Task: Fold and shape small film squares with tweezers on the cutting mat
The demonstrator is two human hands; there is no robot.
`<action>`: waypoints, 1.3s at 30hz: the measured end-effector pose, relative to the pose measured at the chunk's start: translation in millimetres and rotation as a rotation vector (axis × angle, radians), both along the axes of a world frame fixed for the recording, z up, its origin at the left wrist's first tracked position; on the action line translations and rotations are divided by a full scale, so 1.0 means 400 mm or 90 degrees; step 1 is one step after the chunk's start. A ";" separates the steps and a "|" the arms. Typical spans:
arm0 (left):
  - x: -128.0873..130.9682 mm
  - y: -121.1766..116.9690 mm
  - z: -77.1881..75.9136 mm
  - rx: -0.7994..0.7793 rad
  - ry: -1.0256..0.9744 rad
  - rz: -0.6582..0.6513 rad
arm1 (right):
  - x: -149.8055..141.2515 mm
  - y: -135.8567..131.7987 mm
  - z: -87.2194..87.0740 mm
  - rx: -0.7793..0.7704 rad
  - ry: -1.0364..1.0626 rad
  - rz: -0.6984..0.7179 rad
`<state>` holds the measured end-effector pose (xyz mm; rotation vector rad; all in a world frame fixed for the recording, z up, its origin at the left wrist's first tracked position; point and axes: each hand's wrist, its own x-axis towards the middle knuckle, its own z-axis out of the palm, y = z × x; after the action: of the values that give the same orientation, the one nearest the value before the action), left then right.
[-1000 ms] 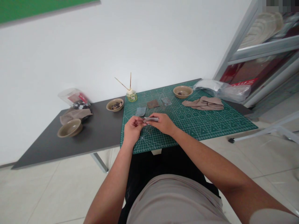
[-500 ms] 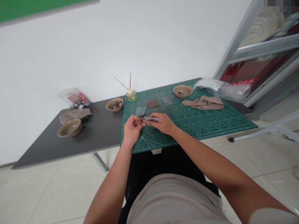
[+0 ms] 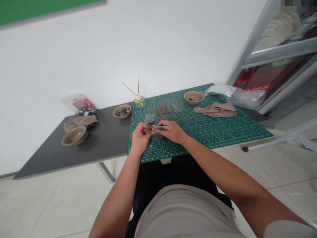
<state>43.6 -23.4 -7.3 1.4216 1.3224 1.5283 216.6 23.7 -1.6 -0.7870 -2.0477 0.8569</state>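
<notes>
Over the front of the green cutting mat [image 3: 203, 132], my two hands meet. The fingertips of my left hand [image 3: 141, 137] pinch a small, roundish brown piece [image 3: 154, 129], too small to tell its kind. My right hand [image 3: 173, 131] grips a folded grey sheet, which looks like sandpaper [image 3: 161, 127], against that piece. Just beyond the hands lie a blue-grey square [image 3: 149, 118], a brown square [image 3: 162, 110] and a grey square [image 3: 176, 107], all similar to sandpaper.
A bowl of dark and tan pieces [image 3: 122, 111] stands left of the mat, a second bowl [image 3: 193, 97] at its back right. Farther left are another bowl [image 3: 74, 136], a cloth [image 3: 80, 122] and a plastic bag [image 3: 78, 102]. A reed diffuser [image 3: 139, 101] and brown cloth [image 3: 216, 109] sit on the mat.
The brown piece between my fingertips shows slightly more and the folded sandpaper has shifted a little against it. Both hands keep their place; the other things have not moved.
</notes>
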 end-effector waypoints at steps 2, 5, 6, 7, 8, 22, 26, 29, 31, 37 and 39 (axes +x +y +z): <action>0.000 -0.001 0.000 -0.002 -0.001 -0.006 | 0.000 -0.002 0.002 0.008 0.001 -0.008; -0.001 -0.001 -0.001 -0.005 -0.007 -0.015 | 0.001 -0.005 0.004 0.026 0.000 -0.008; -0.001 0.000 -0.001 -0.005 -0.009 -0.018 | 0.002 -0.006 0.004 0.032 0.001 -0.006; -0.002 0.000 -0.002 -0.005 -0.010 -0.020 | 0.002 -0.006 0.004 0.037 0.001 -0.004; -0.002 0.001 -0.003 -0.004 -0.011 -0.024 | 0.002 -0.006 0.003 0.042 0.001 -0.003; 0.004 -0.003 0.003 -0.004 0.008 -0.008 | -0.002 0.007 -0.009 0.047 -0.020 0.001; 0.007 -0.006 0.006 0.014 0.014 0.003 | 0.001 -0.001 -0.005 0.042 0.001 -0.016; 0.006 -0.006 0.006 0.030 0.013 0.008 | 0.001 -0.004 -0.005 0.049 0.013 -0.020; 0.004 -0.005 0.005 0.027 0.013 0.008 | 0.001 -0.003 -0.005 0.053 0.010 -0.005; 0.003 -0.003 0.002 0.016 0.010 0.004 | 0.000 0.000 -0.004 0.048 -0.002 0.003; 0.004 -0.003 0.002 0.018 0.006 0.003 | 0.001 -0.002 -0.004 0.047 -0.005 -0.012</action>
<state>45.3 -24.8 -6.7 1.4456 1.3164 1.5506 217.0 22.7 -3.2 -0.7693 -2.0629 0.7640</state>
